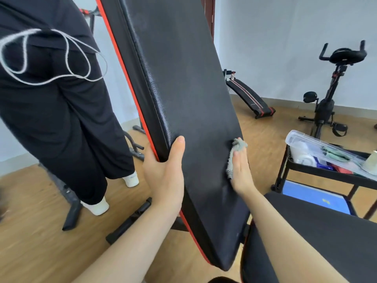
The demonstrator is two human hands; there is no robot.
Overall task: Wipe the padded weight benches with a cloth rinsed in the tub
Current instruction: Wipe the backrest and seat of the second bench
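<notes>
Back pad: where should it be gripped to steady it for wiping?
Take the back pad by its left edge, from the left, as the left hand does, thumb over the face. It is a thin, steeply tilted slab, so the edge fits a hand, leaving the face free for the cloth.

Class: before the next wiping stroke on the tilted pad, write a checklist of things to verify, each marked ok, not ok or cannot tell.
1. Is the cloth pressed on the tilted pad by the right hand? ok.
2. Does the left hand grip the pad's left edge to steady it? ok.
3. Is the pad above the cloth free of objects? ok.
4. Is the cloth wet enough? cannot tell.
5. Is the bystander clear of the pad's far side? cannot tell.
</notes>
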